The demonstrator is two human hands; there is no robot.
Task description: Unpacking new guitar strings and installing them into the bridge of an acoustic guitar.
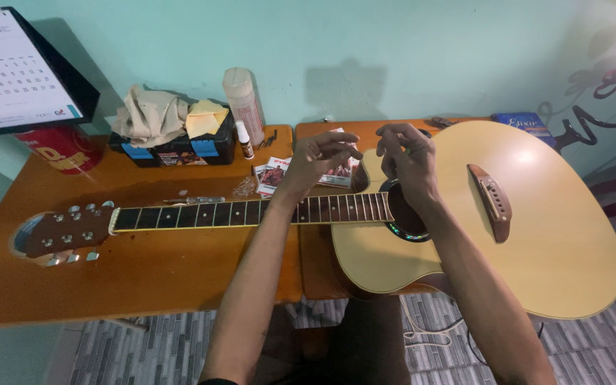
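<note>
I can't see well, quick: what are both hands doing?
Left hand: fingers pinched together above the guitar neck; what it holds cannot be told.
Right hand: fingers curled above the soundhole, contents cannot be told.

A pale acoustic guitar (507,221) lies flat on its back, stringless, across the wooden table (144,278). Its dark neck and headstock stretch along that table's top.

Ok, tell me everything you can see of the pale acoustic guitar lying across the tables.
The pale wooden acoustic guitar lies face up across two orange-brown tables, headstock to the left. It has a dark fretboard, brown bridge, cutaway body and silver tuners; no strings are visible. Both hands, left hand and right hand, hover above its soundhole.
</note>
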